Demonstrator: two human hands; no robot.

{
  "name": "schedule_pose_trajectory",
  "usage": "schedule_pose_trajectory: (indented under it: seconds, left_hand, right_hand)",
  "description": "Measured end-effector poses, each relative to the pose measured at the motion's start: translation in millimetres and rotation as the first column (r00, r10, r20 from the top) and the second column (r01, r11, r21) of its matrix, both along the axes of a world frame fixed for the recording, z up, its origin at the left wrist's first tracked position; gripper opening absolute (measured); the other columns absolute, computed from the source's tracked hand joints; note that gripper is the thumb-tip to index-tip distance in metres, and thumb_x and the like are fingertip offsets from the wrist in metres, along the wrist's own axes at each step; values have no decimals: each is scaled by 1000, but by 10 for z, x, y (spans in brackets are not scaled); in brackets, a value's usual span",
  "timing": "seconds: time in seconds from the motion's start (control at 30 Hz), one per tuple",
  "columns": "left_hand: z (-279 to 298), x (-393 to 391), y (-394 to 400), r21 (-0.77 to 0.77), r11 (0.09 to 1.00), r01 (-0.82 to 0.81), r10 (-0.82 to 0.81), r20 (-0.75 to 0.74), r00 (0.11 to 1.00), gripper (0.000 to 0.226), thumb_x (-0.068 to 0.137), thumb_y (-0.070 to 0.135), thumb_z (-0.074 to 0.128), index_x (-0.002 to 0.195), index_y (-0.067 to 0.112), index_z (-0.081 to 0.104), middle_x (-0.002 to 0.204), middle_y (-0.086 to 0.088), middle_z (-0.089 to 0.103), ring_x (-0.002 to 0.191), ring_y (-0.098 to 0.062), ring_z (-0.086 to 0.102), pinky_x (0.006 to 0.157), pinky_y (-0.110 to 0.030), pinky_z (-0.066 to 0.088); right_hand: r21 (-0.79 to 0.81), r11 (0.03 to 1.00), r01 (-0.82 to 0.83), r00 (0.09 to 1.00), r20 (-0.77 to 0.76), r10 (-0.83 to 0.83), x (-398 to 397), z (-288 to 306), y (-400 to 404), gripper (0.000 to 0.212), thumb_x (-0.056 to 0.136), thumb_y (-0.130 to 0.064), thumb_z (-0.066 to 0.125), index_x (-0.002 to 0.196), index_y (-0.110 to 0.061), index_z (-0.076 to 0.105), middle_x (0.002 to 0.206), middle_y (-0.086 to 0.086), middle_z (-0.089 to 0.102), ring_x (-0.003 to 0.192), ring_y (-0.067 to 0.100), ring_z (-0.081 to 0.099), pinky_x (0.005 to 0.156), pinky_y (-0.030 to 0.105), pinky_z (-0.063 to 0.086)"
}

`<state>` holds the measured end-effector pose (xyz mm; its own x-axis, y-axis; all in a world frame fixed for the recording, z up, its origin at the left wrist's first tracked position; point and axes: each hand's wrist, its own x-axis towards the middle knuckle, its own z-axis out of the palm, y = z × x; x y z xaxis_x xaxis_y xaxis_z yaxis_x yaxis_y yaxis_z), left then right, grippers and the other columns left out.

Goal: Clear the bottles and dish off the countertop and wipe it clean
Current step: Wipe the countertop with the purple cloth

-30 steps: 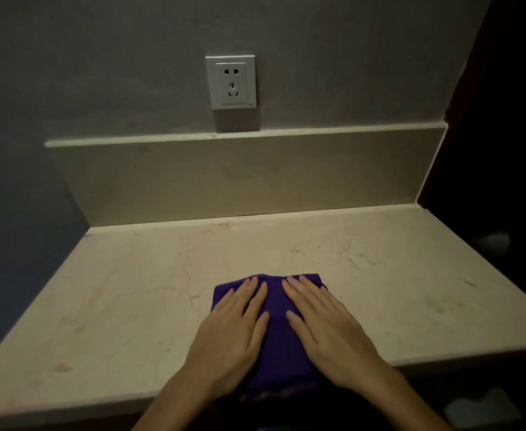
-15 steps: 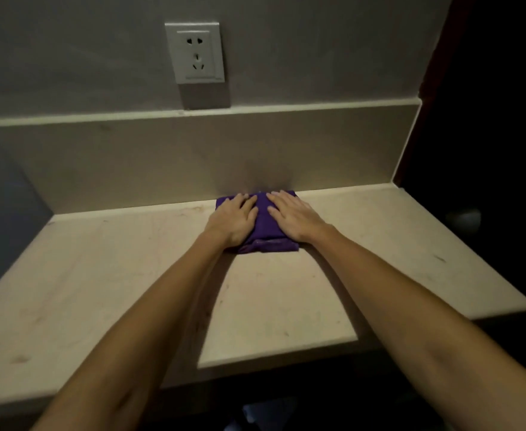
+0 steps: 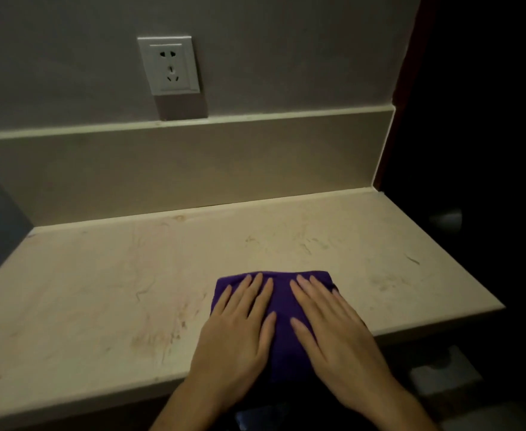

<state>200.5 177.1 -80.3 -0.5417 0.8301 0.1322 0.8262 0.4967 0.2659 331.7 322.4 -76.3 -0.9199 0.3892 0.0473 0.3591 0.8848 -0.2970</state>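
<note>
Folded purple cloth [image 3: 281, 309] flat on countertop [image 3: 100, 290]

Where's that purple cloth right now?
In the head view, the purple cloth lies at the countertop's near edge, right of centre, pressed flat under the left hand and right hand.

Purple cloth [image 3: 281, 309] mostly under both hands, near edge perhaps overhanging
</note>
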Motion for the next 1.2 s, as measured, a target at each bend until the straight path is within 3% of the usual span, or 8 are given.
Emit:
schedule_pose_trajectory:
  seconds: [0.2, 0.37, 0.43, 0.63, 0.83, 1.0, 1.13, 1.2]
  left_hand:
    - [60, -499, 516, -33, 999, 0, 0, -6, 1000, 83, 90, 60, -12, 166, 33, 13, 172, 13, 11, 158, -3, 6, 129, -27, -2]
    - [-14, -1261, 1444, -43, 998, -42, 40, -39, 998, 71, 103, 55, 7, 162, 24, 32, 168, -1, 34, 155, -19, 28, 129, -41, 17]
    - [-26, -1509, 1749, -69, 997, -22, 19, -48, 999, 63, 108, 49, 14, 162, 22, 33, 167, -3, 34, 155, -22, 29, 128, -43, 19]
    - [-44, -1799, 2093, -27, 999, -24, 21, -107, 994, 78, 97, 55, 2, 157, 23, 41, 154, -7, 49, 138, -28, 50, 119, -44, 33]
    - [9, -1155, 1739, -48, 999, -6, 3, -54, 999, 85, 93, 61, -3, 162, 26, 31, 167, -1, 33, 152, -21, 34, 127, -40, 21]
    - [-89, 56, 1193, 10, 997, 76, -75, -54, 996, 77, 95, 57, -4, 164, 34, 21, 171, 12, 18, 159, -8, 13, 129, -29, 1]
    - [-211, 436, 1069, 33, 992, 120, -115, -122, 986, 56, 101, 44, 33, 148, 26, 57, 153, 5, 54, 142, -12, 51, 117, -33, 29]
    - [-233, 397, 1108, 77, 989, 129, -115, -173, 978, 52, 100, 41, 38, 142, 24, 64, 147, 4, 62, 136, -12, 58, 111, -34, 32]
  right_hand:
    - [0, 999, -33, 998, -46, 33, -542, -3, 648, 60, 107, -57, 17, 164, -38, 14, 170, -20, 12, 156, -2, 4, 128, 29, 5]
    - [25, 999, -33, 998, -53, 34, -1338, -12, 1608, 58, 108, -56, 23, 161, -35, 26, 168, -13, 25, 156, 7, 18, 126, 34, 17]
    - [28, 999, -34, 999, -33, 35, -1569, -30, 1912, 58, 108, -56, 23, 161, -34, 28, 168, -12, 28, 155, 8, 21, 126, 35, 19]
    - [48, 999, 17, 999, -41, -15, -1817, -36, 2160, 58, 109, -52, 25, 161, -29, 30, 168, -6, 29, 157, 12, 19, 128, 36, 16]
    - [34, 999, 20, 999, -41, -18, -1100, -65, 1789, 61, 109, -53, 19, 164, -26, 21, 172, -7, 18, 158, 11, 12, 129, 37, 12]
    - [-16, 999, 28, 999, -32, -28, 183, -40, 1194, 61, 106, -57, 10, 164, -38, 5, 165, -28, -1, 155, -4, -6, 129, 29, 0]
    - [40, 997, 62, 996, -73, -59, 660, -101, 972, 73, 96, -65, -7, 162, -42, 12, 167, -27, 4, 154, -7, -1, 126, 22, -2]
    - [40, 996, 81, 992, -97, -77, 638, -63, 994, 77, 93, -65, -11, 163, -41, 13, 168, -25, 5, 154, -6, 0, 125, 20, -3]
